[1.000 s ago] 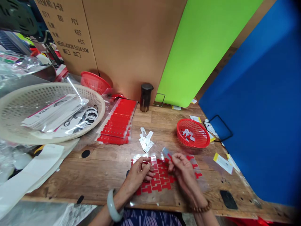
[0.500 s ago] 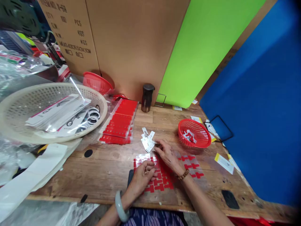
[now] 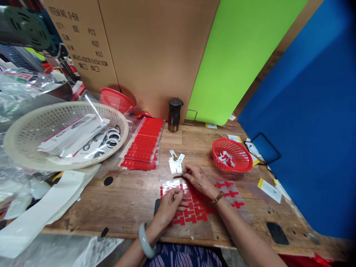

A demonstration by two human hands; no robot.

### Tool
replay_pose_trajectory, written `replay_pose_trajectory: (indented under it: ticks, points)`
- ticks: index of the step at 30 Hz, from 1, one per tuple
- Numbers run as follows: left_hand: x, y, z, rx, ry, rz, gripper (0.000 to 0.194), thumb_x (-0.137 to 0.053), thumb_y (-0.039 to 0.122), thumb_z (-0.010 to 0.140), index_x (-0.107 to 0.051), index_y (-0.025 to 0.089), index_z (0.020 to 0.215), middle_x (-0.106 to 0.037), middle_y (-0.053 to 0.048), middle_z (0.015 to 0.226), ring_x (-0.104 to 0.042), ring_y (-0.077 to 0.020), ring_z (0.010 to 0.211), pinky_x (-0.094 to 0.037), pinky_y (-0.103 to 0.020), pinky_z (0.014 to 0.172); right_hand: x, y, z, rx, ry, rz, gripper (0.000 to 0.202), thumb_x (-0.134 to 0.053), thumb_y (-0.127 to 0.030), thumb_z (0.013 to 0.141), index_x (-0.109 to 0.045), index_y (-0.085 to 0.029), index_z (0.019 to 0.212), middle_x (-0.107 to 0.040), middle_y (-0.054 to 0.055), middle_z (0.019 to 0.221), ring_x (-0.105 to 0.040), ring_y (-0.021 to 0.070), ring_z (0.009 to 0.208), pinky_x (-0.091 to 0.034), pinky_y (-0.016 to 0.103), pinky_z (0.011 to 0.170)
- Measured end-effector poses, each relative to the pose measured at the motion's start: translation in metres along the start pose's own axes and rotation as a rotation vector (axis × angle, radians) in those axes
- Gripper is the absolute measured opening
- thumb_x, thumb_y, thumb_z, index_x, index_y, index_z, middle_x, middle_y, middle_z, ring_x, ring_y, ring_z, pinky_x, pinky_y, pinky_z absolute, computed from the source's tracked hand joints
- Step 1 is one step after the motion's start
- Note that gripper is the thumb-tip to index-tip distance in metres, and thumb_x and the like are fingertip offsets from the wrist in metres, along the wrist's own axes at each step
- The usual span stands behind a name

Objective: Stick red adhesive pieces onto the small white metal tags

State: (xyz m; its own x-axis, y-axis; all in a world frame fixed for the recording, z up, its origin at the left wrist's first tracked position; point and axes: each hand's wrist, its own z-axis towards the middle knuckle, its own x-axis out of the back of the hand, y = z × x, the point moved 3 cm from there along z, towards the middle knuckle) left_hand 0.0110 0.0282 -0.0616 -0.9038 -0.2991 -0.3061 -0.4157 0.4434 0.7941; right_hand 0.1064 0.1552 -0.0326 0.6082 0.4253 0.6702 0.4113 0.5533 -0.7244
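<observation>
My right hand (image 3: pixel 198 180) pinches a small silvery plate (image 3: pixel 178 175) between thumb and fingertips, tilted so that it shows nearly edge-on. Just beyond lies a loose pile of similar small plates (image 3: pixel 175 162), some with slots or holes. Below, a clear sheet of red T-shaped stickers (image 3: pixel 190 217) lies flat on the wooden table. Over its left part rests my left hand (image 3: pixel 171 203), fingers curled and thumb drawn close to the forefinger; what they hold, if anything, is hidden. Another sheet with red T-shaped stickers (image 3: pixel 230 193) extends beneath my right wrist.
A red basket (image 3: pixel 241 157) with red and white pieces stands at right. Stacked red sticker sheets (image 3: pixel 144 142) lie left of a dark flask (image 3: pixel 174 115). A large cream basket (image 3: pixel 19 148) holds printed cards. Cardboard (image 3: pixel 155 55), green (image 3: pixel 239 55) and blue panels (image 3: pixel 306 129) border the table.
My right hand has drawn a plate from the pile slightly toward me and tilted it. My left fingers have curled closer together over the sticker sheet. The view has shifted slightly.
</observation>
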Motion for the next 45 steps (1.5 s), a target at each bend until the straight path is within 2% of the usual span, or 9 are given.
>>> replay_pose_trajectory:
  ticks: [4,8,12,15,20,34,38,42,45]
  points:
    - [-0.004,0.014,-0.004,0.027,-0.034,-0.247,0.041,-0.056,0.051,0.081,-0.055,0.012,0.094,-0.068,-0.01,0.081,-0.067,-0.0149,0.064,-0.055,-0.028,0.066,0.007,-0.021,-0.032,0.047,0.086,0.041,0.017,-0.045,-0.005,0.081,-0.049,-0.019,0.074,-0.052,0.001,0.08,-0.048,0.0169,0.079,-0.038,0.028,0.073]
    - [-0.008,0.022,-0.006,0.075,-0.115,-0.235,0.033,-0.075,0.03,0.07,-0.058,0.01,0.091,-0.069,-0.008,0.074,-0.064,-0.0107,0.056,-0.054,-0.02,0.057,0.007,-0.033,-0.064,0.077,0.125,0.105,0.017,-0.046,-0.006,0.085,-0.053,-0.02,0.078,-0.053,0.003,0.088,-0.049,0.0183,0.087,-0.04,0.03,0.078]
    - [-0.008,0.019,-0.008,0.089,-0.103,-0.153,0.036,-0.079,0.024,0.063,-0.059,0.009,0.089,-0.068,-0.004,0.067,-0.061,-0.0089,0.05,-0.052,-0.017,0.051,0.01,-0.026,-0.085,-0.05,0.153,0.224,0.026,-0.057,-0.012,0.083,-0.055,-0.023,0.106,-0.053,0.005,0.108,-0.051,0.0185,0.099,-0.042,0.031,0.086]
    - [-0.008,0.018,-0.012,0.078,-0.11,-0.073,0.034,-0.078,0.027,0.064,-0.059,0.01,0.086,-0.067,-0.003,0.063,-0.06,-0.0082,0.047,-0.05,-0.017,0.048,0.013,-0.016,-0.095,-0.163,0.11,0.35,0.039,-0.064,-0.019,0.081,-0.053,-0.025,0.118,-0.054,0.004,0.11,-0.055,0.0164,0.092,-0.045,0.029,0.081]
    - [-0.013,0.02,-0.018,0.073,-0.189,0.05,0.033,-0.075,0.032,0.068,-0.061,0.009,0.086,-0.066,-0.002,0.062,-0.058,-0.0066,0.044,-0.048,-0.015,0.046,0.015,-0.013,-0.104,-0.162,0.032,0.404,0.027,-0.064,-0.024,0.082,-0.063,-0.025,0.11,-0.062,0.002,0.101,-0.058,0.0159,0.089,-0.045,0.027,0.08]
    - [-0.022,0.027,-0.025,0.139,-0.284,0.144,0.031,-0.077,0.03,0.062,-0.064,0.01,0.082,-0.066,-0.003,0.059,-0.058,-0.0085,0.042,-0.046,-0.017,0.044,0.024,-0.021,-0.115,-0.149,-0.004,0.411,0.015,-0.062,-0.025,0.084,-0.065,-0.022,0.098,-0.065,0.001,0.094,-0.059,0.0158,0.087,-0.045,0.027,0.079]
    - [-0.023,0.026,-0.023,0.136,-0.259,0.159,0.028,-0.075,0.03,0.065,-0.064,0.01,0.081,-0.066,-0.003,0.059,-0.058,-0.0086,0.042,-0.046,-0.017,0.043,0.017,-0.014,-0.116,-0.192,-0.016,0.46,0.019,-0.06,-0.027,0.084,-0.065,-0.022,0.101,-0.065,0.002,0.094,-0.059,0.0164,0.087,-0.046,0.029,0.08]
    - [-0.017,0.022,-0.016,0.113,-0.143,0.124,0.026,-0.075,0.029,0.066,-0.06,0.011,0.079,-0.067,-0.004,0.06,-0.061,-0.0096,0.045,-0.049,-0.017,0.046,0.011,0.003,-0.119,-0.306,0.076,0.589,0.051,-0.065,-0.028,0.078,-0.049,-0.023,0.126,-0.061,0.005,0.106,-0.059,0.014,0.08,-0.05,0.028,0.074]
    - [-0.01,0.019,-0.01,0.095,-0.049,0.101,0.025,-0.075,0.027,0.067,-0.06,0.01,0.077,-0.07,-0.007,0.067,-0.066,-0.0119,0.053,-0.053,-0.019,0.052,0.016,0.013,-0.126,-0.41,0.26,0.456,0.03,-0.058,-0.03,0.083,-0.057,-0.02,0.111,-0.063,0.005,0.097,-0.059,0.0151,0.08,-0.049,0.03,0.074]
